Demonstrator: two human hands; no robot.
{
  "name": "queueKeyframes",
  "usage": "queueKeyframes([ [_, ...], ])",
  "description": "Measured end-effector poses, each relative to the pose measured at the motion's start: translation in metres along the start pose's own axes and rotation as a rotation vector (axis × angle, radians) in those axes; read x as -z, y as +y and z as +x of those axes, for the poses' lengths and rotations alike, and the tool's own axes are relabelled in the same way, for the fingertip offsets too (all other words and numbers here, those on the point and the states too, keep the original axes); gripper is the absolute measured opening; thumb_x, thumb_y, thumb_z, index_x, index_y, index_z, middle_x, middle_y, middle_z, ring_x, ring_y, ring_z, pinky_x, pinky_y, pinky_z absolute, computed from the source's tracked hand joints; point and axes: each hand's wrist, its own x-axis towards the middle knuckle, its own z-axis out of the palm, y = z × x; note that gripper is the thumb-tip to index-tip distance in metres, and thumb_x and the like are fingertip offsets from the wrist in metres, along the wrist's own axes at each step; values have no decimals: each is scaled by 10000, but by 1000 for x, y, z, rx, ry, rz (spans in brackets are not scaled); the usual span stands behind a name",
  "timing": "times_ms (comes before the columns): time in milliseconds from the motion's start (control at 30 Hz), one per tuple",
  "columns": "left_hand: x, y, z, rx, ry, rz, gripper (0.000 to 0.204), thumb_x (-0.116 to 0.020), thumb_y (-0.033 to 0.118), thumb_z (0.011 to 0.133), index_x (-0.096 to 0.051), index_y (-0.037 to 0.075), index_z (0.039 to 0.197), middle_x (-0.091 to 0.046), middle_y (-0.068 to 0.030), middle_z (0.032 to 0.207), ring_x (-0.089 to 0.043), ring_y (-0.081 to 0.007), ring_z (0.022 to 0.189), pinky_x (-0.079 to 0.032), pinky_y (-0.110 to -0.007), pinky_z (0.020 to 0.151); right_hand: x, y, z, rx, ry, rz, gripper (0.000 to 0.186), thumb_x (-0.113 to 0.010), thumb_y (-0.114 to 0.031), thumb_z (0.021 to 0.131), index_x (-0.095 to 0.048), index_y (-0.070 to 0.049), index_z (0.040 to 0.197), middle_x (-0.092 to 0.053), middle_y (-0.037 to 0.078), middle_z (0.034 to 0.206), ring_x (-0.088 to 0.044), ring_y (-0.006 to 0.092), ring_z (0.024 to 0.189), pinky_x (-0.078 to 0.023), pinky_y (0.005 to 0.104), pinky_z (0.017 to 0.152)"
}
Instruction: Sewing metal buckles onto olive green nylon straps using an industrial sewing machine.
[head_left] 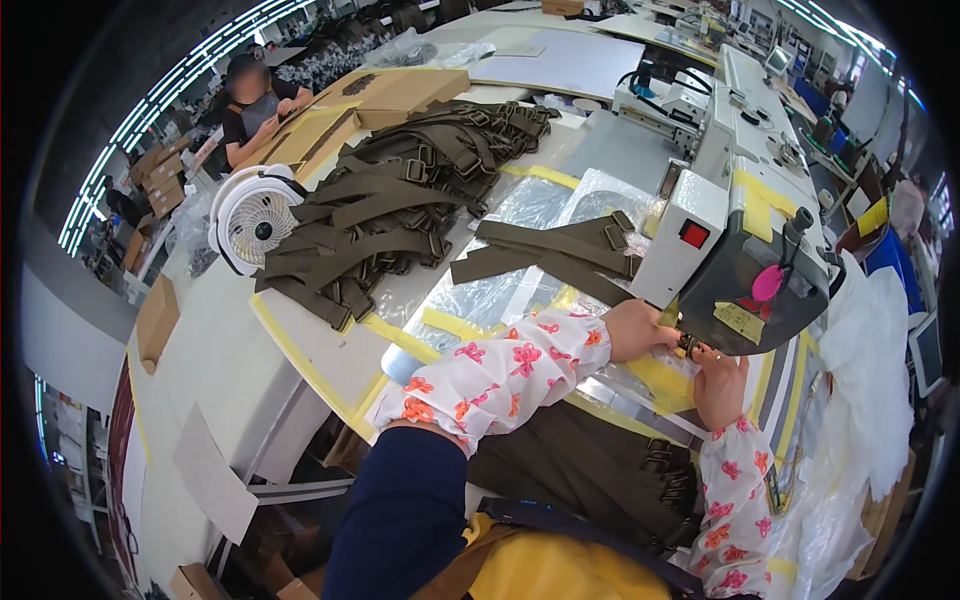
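Observation:
Both hands meet under the front of the sewing machine (715, 285). My left hand (632, 330) is closed, its fingers pinching one side of a small dark metal buckle (688, 344). The fingers of my right hand (718, 388) close on the buckle's other side. Any webbing attached to it is mostly hidden by the hands and the machine. Just beyond my left hand, a few olive-brown straps (545, 250) with buckles lie crossed on the plastic-covered table. Below my forearms, a bundle of similar straps (580, 455) hangs at the table's near edge, buckles toward the right.
A big heap of buckled straps (400, 190) covers the table's left part. Beside it stand a white fan (258, 222) and flat cardboard boxes (410, 95). A person (255, 110) works at the far left. White sheeting (865, 370) drapes at the right.

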Motion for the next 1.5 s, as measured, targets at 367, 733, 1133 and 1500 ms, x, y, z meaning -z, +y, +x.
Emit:
queueKeyframes([
  [367,0,4,0,-16,180,147,124,-559,200,774,-647,202,861,-507,-98,557,-536,-289,508,-414,-391,464,-14,3,-7,-1,126,52,299,-536,9,668,-605,-35,956,-605,100,886,-516,269,956,-333,430,913],
  [733,-9,13,-3,20,179,196,135,-555,223,796,-595,129,885,-559,-57,694,-546,-242,728,-414,-371,716,-13,7,-12,29,148,124,252,-541,0,666,-600,-22,910,-594,117,941,-525,295,915,-370,405,871],
  [1133,8,24,-17,127,53,506,211,-520,150,728,-557,113,932,-564,-24,858,-537,-203,844,-427,-324,725,-2,9,5,-147,12,136,172,-548,-37,638,-553,-40,809,-567,136,678,-573,309,626,-462,413,542],
  [1500,84,-83,-72,60,132,615,302,-466,68,762,-586,113,1036,-597,-77,1091,-586,-242,960,-456,-351,863,5,-28,11,208,-50,227,105,-581,-117,746,-573,-48,824,-605,102,757,-591,284,703,-478,375,605],
])
